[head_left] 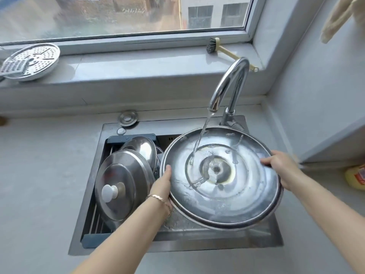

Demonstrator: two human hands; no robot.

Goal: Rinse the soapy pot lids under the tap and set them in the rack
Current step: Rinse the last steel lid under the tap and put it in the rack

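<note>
A large steel pot lid [237, 194] is held inner side up over the sink, tilted toward me. Water runs from the chrome tap [227, 88] onto its middle. My left hand [163, 184] grips the lid's left rim and my right hand [280, 165] grips its right rim. In the dark rack [94, 232] on the sink's left stand two steel lids, the front lid [122, 184] with a white knob, the rear lid [140, 148] leaning behind it.
The steel sink [217, 240] is set into a grey counter. On the window sill lie a perforated steamer plate [35, 60], a grater and a dish brush [215, 47]. A yellow bottle [355, 177] stands at the right. A cloth hangs top right.
</note>
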